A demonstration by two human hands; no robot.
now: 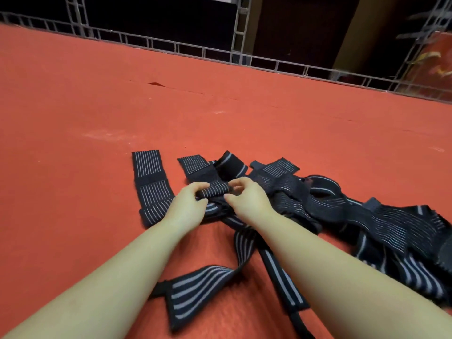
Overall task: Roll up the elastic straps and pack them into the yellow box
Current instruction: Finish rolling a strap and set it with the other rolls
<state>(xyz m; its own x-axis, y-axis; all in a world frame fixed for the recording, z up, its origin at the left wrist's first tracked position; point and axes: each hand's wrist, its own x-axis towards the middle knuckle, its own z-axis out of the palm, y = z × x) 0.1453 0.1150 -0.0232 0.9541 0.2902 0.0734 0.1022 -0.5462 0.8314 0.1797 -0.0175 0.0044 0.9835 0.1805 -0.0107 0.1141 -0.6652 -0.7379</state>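
Note:
Several black elastic straps with grey stripes lie in a loose pile [362,216] on the red surface [220,113]. My left hand [187,203] and my right hand [247,198] both pinch a small rolled strap end [215,189] between them, just above the pile. The loose tail of a strap [195,292] trails toward me between my forearms. One strap [150,184] lies flat by itself to the left of my hands. No yellow box is in view.
The red surface stretches wide to the left and far side. A grey metal truss frame [239,33] runs along its far edge, with dark space behind it. A red and yellow object [435,62] sits at the far right.

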